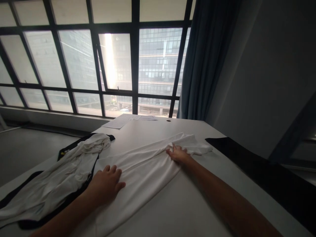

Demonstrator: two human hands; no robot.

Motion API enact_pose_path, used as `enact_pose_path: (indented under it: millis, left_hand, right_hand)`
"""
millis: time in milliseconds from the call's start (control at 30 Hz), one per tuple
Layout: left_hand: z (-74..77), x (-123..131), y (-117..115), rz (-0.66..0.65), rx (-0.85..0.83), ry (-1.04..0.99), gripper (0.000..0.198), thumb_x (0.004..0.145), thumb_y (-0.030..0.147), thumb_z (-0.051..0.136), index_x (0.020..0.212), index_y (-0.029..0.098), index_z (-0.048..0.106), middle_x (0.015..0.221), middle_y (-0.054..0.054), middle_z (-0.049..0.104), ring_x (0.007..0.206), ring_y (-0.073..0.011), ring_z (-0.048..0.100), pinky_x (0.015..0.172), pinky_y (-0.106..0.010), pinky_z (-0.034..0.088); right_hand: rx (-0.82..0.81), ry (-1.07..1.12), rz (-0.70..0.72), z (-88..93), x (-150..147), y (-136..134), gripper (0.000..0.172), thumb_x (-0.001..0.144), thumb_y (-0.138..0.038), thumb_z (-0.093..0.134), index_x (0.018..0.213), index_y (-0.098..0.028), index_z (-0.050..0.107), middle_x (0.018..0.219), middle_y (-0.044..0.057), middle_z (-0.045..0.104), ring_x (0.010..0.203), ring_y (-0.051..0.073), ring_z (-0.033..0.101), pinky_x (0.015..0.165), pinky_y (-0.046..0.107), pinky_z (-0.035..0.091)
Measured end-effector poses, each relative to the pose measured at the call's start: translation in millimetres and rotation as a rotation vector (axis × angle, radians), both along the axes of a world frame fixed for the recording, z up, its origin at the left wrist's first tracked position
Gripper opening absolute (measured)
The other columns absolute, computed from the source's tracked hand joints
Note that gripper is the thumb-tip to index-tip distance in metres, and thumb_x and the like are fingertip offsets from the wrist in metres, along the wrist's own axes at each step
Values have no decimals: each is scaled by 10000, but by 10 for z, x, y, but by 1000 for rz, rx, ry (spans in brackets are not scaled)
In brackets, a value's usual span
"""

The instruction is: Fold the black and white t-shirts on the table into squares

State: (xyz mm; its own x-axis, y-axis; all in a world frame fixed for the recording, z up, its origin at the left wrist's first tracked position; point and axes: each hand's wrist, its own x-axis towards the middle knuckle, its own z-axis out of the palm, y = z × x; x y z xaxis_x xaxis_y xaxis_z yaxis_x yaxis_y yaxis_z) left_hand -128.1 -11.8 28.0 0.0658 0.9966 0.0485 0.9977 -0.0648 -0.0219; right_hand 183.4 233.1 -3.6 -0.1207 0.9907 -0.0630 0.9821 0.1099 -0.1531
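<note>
A white cloth garment lies stretched slantwise over the white table, with long creases along it; its exact kind is hard to tell. My left hand rests palm down on its near left part, fingers a little apart. Farther off, my right hand presses on the garment near its far right end. Its thumb and fingers are spread, and the fabric puckers beside the fingertips. The far end of the garment lies loosely rumpled past that hand.
Left of my left hand, a crumpled white garment lies on black cloth. Papers sit at the table's far edge, near a small round dark spot. Black material covers the right edge. Windows and a blue curtain stand beyond.
</note>
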Motion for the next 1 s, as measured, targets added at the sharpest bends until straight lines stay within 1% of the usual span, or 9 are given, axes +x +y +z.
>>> enact_pose_path:
  millis: [100,233,300,433,533,633,800,900,1000]
  left_hand:
    - [-39,43,19,17,34,-6,366,840,549,510,996,258,665,1038,-162,656,1000,-358,600,767,-482,476]
    - [-53,90,43,-3,36,-87,356,902,510,433,919,244,669,980,-138,666,916,-314,634,772,-468,475]
    - [-22,113,27,-59,28,-162,386,948,479,361,909,253,671,956,-107,678,881,-272,645,794,-439,470]
    - [94,189,-63,-269,-3,-313,385,980,422,346,913,261,688,928,-70,716,900,-232,646,881,-405,455]
    - [145,222,-124,-470,-71,-467,321,980,370,396,1021,277,701,1056,-52,735,1014,-215,638,963,-372,456]
    - [107,144,-103,-548,-80,-528,335,978,348,412,1196,277,658,1312,-52,648,1233,-214,551,1060,-365,426]
    - [-64,-24,3,-453,-69,-359,423,939,369,474,1327,243,587,1490,-69,488,1384,-268,411,1144,-458,341]
    - [-88,117,-71,-404,-44,-250,447,944,378,447,1351,231,563,1490,-82,486,1368,-288,423,1111,-486,361]
    - [20,384,-226,-444,-22,-201,428,937,367,444,1299,206,607,1420,-113,552,1283,-312,495,1049,-486,408]
  right_hand:
    - [29,-19,-2,-18,-255,135,867,872,-783,225,1574,-288,115,1605,180,199,1433,455,194,1068,683,170]
    - [131,15,303,28,-432,404,766,946,-680,228,1570,-239,176,1595,139,267,1455,358,204,1144,537,153]
    - [144,16,351,39,-400,511,750,956,-666,227,1565,-229,201,1591,124,288,1452,330,226,1153,491,164]
    - [135,-92,212,58,-61,597,779,942,-694,193,1562,-222,216,1599,126,269,1443,341,255,1152,516,140]
    - [160,-242,13,128,294,530,781,942,-689,193,1555,-208,247,1586,151,290,1438,387,248,1142,570,84]
    - [232,-340,-64,207,518,283,674,979,-549,290,1540,-174,295,1573,178,306,1437,405,240,1138,588,38]
    - [267,-145,230,186,533,-543,559,972,-417,360,1495,-223,401,1539,123,396,1397,301,366,1144,499,213]
    - [156,-36,430,138,587,-1066,498,963,-409,399,1421,-251,515,1507,104,450,1350,273,442,1107,450,321]
    - [179,-63,412,156,766,-1453,436,979,-348,394,1372,-276,568,1462,108,504,1317,281,480,1104,495,313]
